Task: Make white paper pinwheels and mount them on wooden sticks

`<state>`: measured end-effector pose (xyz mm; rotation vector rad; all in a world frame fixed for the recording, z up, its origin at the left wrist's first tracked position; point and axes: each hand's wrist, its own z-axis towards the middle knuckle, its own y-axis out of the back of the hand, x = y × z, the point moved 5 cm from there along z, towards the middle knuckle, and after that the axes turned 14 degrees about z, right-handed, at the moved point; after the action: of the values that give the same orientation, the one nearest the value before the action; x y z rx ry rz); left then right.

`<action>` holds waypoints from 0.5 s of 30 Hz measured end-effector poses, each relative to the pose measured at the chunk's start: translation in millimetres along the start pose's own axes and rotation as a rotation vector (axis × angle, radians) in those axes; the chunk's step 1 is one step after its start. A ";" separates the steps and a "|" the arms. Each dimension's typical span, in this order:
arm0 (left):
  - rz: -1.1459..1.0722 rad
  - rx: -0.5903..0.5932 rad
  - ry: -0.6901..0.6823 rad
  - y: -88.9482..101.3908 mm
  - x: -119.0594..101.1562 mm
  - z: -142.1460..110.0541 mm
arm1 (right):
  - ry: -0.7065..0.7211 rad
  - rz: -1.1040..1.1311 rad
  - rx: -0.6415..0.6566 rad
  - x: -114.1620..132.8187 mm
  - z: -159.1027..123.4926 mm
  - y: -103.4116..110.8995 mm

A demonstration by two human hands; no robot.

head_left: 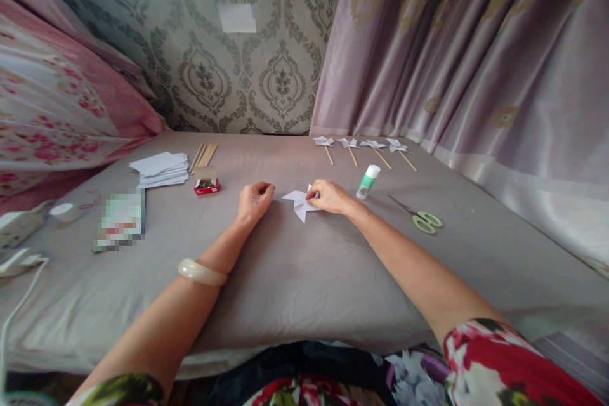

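A white folded paper pinwheel (301, 203) without a stick lies in the middle of the table. My right hand (329, 195) pinches it at its right side, with fingertips near the centre. Just left of the paper, apart from it, is my left hand (255, 200). Its thumb and fingers are closed together; whatever may be between them is too small to make out. A small red box (207, 186) with its top open stands left of my left hand. To the right of my right hand, a green and white glue stick (368, 182) stands tilted.
Green-handled scissors (425, 221) lie at right. Several finished pinwheels on sticks (373, 144) line the back right. At left are stacked white papers (162, 169), wooden sticks (204, 156), a blurred packet (121, 219) and a power strip (16, 231). Paper scraps (413, 375) fill a purple container below.
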<state>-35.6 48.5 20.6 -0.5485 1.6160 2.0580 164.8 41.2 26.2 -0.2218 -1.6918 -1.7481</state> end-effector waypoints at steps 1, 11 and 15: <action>0.003 0.000 0.000 0.0 -0.2 -0.1 | -0.008 0.016 -0.013 -0.1 -0.8 2.0; 0.025 0.052 -0.033 -2.2 -1.6 -3.3 | -0.260 0.194 -0.129 -14.0 -49.9 8.2; 0.051 0.117 -0.099 -9.4 -7.2 -6.6 | -0.274 0.132 -0.075 -6.0 -59.6 -2.8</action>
<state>-24.1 43.2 15.8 -0.3628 1.6947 1.9782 187.4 -12.6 12.3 -0.6173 -1.7572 -1.7457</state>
